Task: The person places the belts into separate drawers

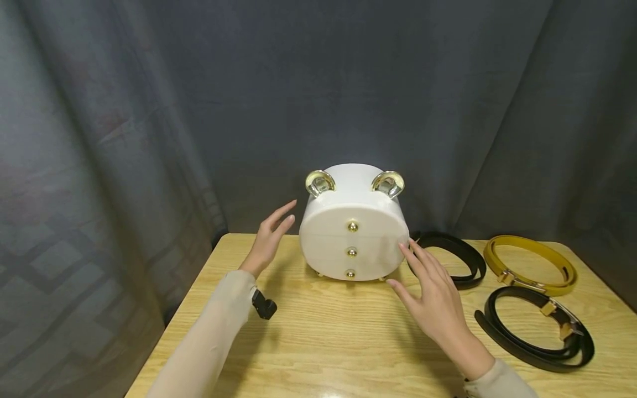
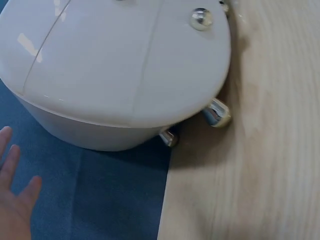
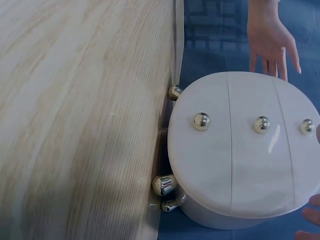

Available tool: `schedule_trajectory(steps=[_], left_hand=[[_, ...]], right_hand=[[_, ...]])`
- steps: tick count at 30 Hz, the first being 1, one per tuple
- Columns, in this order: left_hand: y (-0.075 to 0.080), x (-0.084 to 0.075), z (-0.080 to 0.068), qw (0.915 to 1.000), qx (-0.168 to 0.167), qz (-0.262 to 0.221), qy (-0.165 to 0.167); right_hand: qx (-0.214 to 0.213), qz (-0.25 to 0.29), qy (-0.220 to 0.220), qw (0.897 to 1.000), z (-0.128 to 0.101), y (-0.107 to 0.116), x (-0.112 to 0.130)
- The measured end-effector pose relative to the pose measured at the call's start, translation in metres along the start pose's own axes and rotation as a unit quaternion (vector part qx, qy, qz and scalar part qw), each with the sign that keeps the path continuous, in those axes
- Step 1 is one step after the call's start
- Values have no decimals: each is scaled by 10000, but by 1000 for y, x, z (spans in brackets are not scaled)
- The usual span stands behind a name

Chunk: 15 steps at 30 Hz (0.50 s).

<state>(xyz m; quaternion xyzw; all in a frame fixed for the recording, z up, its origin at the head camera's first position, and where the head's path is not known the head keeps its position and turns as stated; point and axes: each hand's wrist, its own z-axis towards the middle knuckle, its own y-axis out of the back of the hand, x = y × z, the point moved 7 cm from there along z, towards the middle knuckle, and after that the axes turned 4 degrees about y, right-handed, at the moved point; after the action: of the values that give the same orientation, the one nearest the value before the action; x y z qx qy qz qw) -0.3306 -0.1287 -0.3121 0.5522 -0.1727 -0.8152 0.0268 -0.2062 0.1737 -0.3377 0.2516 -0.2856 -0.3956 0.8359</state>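
A white rounded storage box with drawer seams stands on small gold feet at the back of the table. Its front carries three gold ball knobs, and two shiny gold ears rise from the top. To the left of the box, my left hand is held up with fingers extended, a gap between them and its side. My right hand reaches in from the right with fingers spread; its fingertips overlap the box's right front edge in the head view. Neither hand grips anything.
Right of the box lie a coiled black belt, a coiled mustard belt and, nearer, another dark belt with a gold buckle. Grey curtains hang behind the wooden table and along its left side.
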Motion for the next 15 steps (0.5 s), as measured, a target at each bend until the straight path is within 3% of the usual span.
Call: schedule_trajectory(steps=[4, 7, 15], left_hand=[[-5, -19, 4, 9994, 201, -182, 209], [-6, -20, 12, 9989, 213, -351, 240], [-8, 14, 40, 9952, 200, -834, 471]], right_hand=[[-112, 44, -16, 9999, -1, 0, -1], [-169, 82, -13, 9998, -2, -1, 0], [-198, 138, -56, 9997, -4, -7, 2]])
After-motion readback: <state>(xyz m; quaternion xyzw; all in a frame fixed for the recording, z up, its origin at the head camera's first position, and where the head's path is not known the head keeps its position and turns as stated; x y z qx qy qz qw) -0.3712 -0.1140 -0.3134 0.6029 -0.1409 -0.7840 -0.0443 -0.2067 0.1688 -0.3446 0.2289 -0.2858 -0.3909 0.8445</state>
